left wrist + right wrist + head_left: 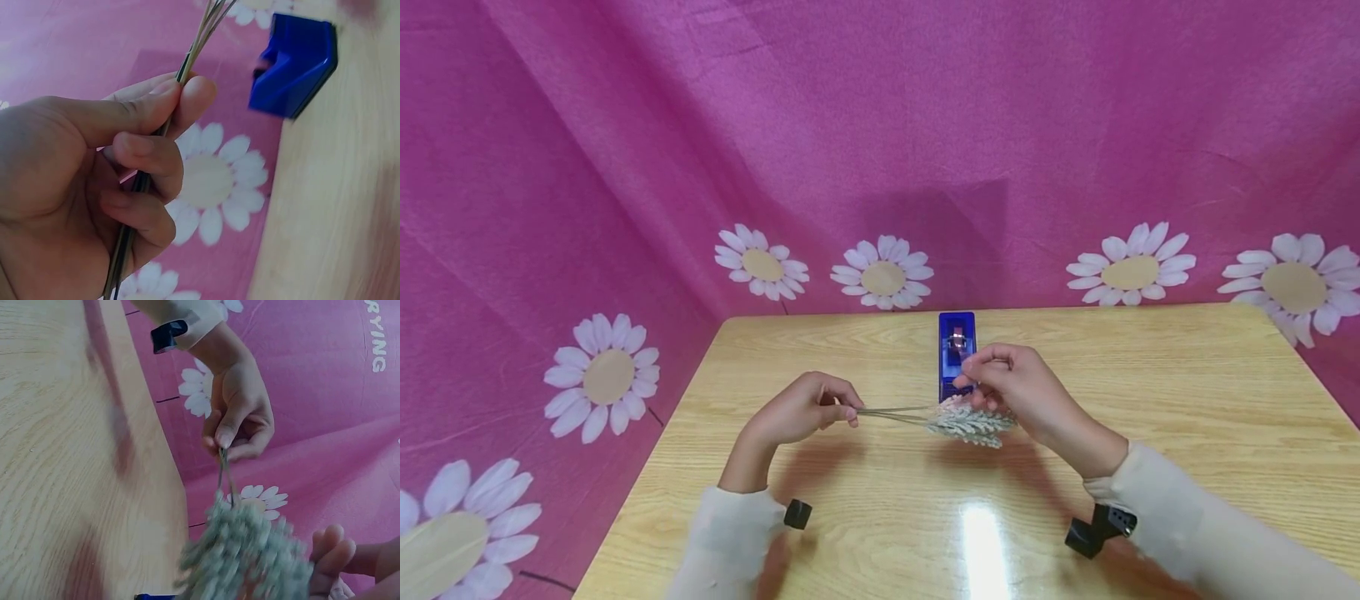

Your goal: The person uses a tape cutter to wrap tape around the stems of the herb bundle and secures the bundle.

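Observation:
My left hand [808,407] pinches the thin stems [895,412] of a bunch of pale green artificial sprigs between thumb and index finger. The bunch lies sideways above the table, its fluffy heads [973,427] pointing right. In the left wrist view the lower stems [140,181] run down through the curled fingers. My right hand [1018,387] is just above the heads, in front of a blue tape dispenser [957,327]. Its thumb and index finger are bent close together; whether they hold anything is too unclear to see. In the right wrist view its fingers [331,556] appear beside the blurred heads.
The dispenser stands near the back edge of a light wooden table [1150,375]. A pink cloth [880,100] with white daisies hangs behind and to the left. Black wrist straps [1105,527] sit over the pale sleeves.

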### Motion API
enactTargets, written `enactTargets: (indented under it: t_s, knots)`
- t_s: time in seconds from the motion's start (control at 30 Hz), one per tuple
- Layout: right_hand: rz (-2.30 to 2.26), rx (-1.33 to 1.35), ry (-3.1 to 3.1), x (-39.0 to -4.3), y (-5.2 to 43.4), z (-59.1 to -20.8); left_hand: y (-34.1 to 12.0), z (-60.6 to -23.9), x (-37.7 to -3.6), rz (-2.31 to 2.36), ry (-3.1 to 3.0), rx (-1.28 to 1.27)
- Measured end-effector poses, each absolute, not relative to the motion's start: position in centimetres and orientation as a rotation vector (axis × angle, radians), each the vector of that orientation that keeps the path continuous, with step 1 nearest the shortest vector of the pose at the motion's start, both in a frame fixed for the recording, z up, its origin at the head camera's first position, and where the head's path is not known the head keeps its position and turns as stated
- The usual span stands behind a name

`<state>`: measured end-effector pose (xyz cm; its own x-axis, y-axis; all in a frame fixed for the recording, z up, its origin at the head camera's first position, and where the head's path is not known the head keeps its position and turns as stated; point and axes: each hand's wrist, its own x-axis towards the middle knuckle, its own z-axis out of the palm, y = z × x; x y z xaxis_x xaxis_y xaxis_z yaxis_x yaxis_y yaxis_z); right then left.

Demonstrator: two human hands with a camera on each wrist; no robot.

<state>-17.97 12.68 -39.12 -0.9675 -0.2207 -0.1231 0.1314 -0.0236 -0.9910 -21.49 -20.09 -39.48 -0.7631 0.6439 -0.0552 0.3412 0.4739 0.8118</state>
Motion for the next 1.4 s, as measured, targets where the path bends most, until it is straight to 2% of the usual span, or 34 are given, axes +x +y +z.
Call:
enactTargets:
  t_s: [0.63, 1.4]
  knots:
    - [-2.041, -0.082, 2.025, -17.9, 12.0, -38.7, -11.9, -41.4, -22.5, 1.098, 2.434, 1.0]
    - [-1.96, -0.112, 2.22, -15.6, 11.3, -41.3, -8.4, -41.1, -22.2, 1.149, 2.421, 0.985]
